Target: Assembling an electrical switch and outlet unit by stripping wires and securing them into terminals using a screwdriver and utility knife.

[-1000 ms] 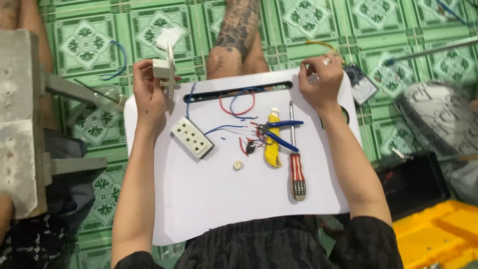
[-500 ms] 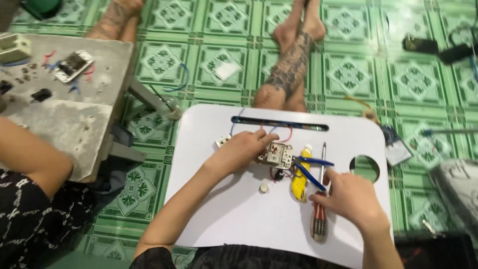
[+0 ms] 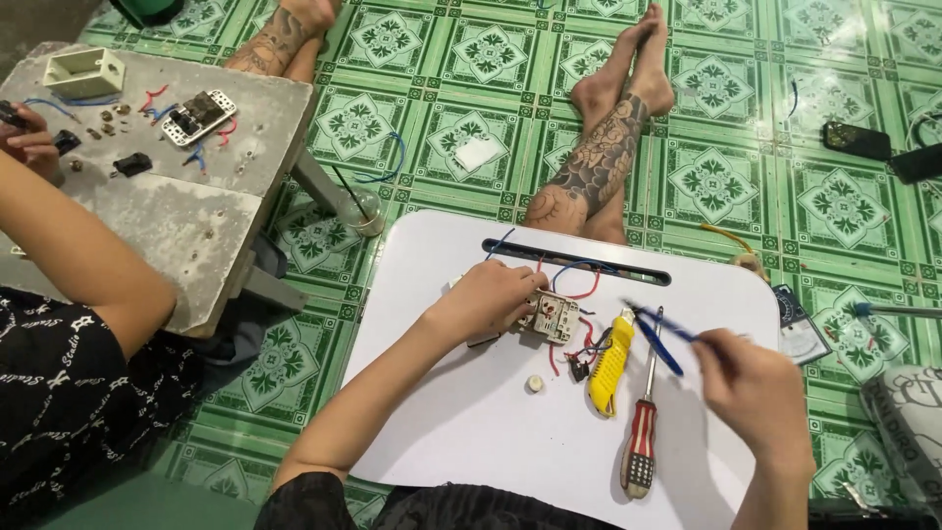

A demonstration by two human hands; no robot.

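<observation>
My left hand [image 3: 491, 294] grips a white electrical socket block [image 3: 551, 316] turned back side up on the white lap table [image 3: 471, 432], with red and blue wires [image 3: 584, 285] trailing from it. My right hand [image 3: 751, 383] holds blue-handled pliers [image 3: 659, 334], lifted a little above the table at the right. Between the hands lie a yellow utility knife [image 3: 608, 361] and a screwdriver [image 3: 643, 432] with a red and white striped handle. A small white round part [image 3: 535, 383] rests near the socket.
My tattooed legs [image 3: 599, 147] stretch out beyond the table on the green patterned tile floor. At the left, another person's arm [image 3: 69, 255] rests on a grey work stool [image 3: 186, 226] carrying a socket, a white box and small parts. A multimeter [image 3: 800, 329] lies right of the table.
The view has shifted left. My left hand stays on the socket block. My right hand has picked up the blue-handled pliers from beside the yellow knife and raised them.
</observation>
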